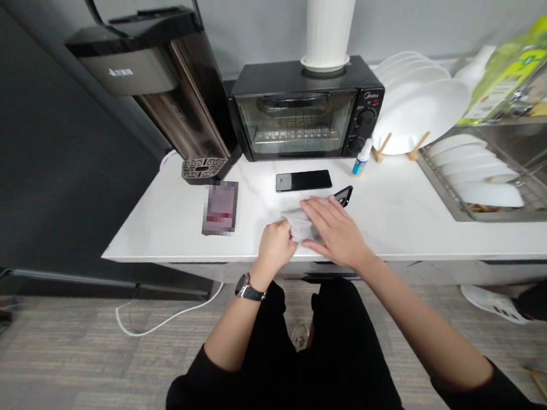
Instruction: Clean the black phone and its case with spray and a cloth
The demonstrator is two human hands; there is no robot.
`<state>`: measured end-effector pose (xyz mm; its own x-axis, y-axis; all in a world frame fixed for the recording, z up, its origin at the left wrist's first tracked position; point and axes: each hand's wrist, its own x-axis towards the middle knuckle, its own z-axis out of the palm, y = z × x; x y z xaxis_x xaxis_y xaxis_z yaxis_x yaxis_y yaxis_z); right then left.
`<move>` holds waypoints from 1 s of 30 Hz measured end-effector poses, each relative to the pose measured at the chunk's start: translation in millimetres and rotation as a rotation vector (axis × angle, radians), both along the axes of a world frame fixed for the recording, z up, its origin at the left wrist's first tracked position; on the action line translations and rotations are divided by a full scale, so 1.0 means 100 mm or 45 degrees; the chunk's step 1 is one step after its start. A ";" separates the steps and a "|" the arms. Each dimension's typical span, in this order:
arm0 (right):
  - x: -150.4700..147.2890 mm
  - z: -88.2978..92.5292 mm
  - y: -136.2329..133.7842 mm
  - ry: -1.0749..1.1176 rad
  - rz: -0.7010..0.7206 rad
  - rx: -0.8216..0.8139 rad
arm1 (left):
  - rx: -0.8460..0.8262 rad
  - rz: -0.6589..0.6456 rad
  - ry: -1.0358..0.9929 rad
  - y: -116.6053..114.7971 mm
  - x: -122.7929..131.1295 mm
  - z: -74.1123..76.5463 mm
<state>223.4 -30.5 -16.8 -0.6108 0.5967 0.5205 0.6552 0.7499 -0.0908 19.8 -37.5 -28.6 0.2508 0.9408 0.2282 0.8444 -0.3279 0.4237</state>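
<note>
Right arm (427, 324) extends, hand (340, 233) partly over pale cloth (301, 225).

The single head view looks from above the person's own body, forward and steeply down — at about arm's reach — onto a white counter (404, 228). The left hand (277, 246) and right hand (342, 235) come in from below, near the middle. Its wide span takes in a dark panel (45, 149) at left, the sink (510, 136) at right, the grey wall (264, 15) above and the floor (75, 372) below.
</note>
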 end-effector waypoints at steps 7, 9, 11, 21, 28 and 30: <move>-0.11 -0.01 0.00 0.218 -0.445 0.005 | 0.045 -0.004 -0.075 -0.02 0.04 0.05; -0.28 -0.01 -0.17 0.134 -0.233 -0.030 | -0.007 0.006 -0.003 0.01 0.02 0.01; -0.35 -0.02 -0.27 0.031 -0.012 -0.048 | -0.052 0.009 0.044 0.04 0.00 -0.02; 0.09 -0.04 0.05 0.194 -0.498 0.007 | 0.055 -0.003 -0.080 -0.05 0.06 0.07; -0.34 -0.05 -0.37 -0.029 -0.034 -0.054 | -0.079 -0.030 -0.010 0.01 -0.03 -0.07; -0.24 -0.07 -0.31 0.000 -0.137 -0.030 | -0.041 -0.038 -0.018 0.00 -0.02 -0.06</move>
